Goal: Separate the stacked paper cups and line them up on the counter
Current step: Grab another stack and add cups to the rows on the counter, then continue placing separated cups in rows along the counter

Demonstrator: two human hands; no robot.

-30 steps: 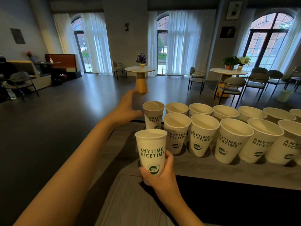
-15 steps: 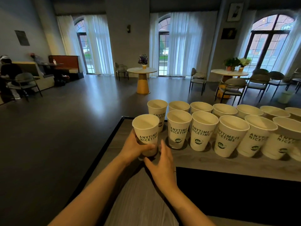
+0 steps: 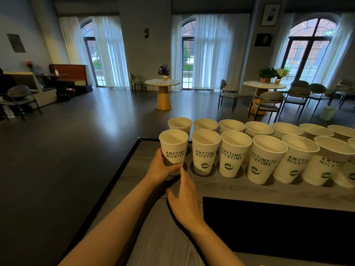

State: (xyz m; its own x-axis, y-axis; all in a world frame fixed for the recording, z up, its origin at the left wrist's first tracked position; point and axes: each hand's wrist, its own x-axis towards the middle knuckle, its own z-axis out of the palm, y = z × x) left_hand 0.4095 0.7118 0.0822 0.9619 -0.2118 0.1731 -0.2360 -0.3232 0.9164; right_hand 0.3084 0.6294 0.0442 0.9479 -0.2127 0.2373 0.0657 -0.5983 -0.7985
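Since half a second ago, the held cup (image 3: 173, 150) has shifted right, now upright at the near row's left end on the counter (image 3: 221, 187). Left hand (image 3: 159, 167) grips its base. Right hand (image 3: 184, 198), at its 5 o'clock, lies relaxed, fingertips (image 3: 182, 170) just beside the base.

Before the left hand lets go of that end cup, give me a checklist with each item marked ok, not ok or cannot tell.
1. Left hand grips the end cup low on its wall: ok.
2. End cup stands upright, mouth up: ok.
3. End cup's base rests flat on the counter: cannot tell, the fingers hide it.
4. End cup sits in line with the front row, beside the next cup, with a gap between them: ok.
5. Right hand is open and holds nothing, fingertips near the cup's base: ok.
6. End cup keeps clear of the counter's left edge: ok, bare counter shows to its left.
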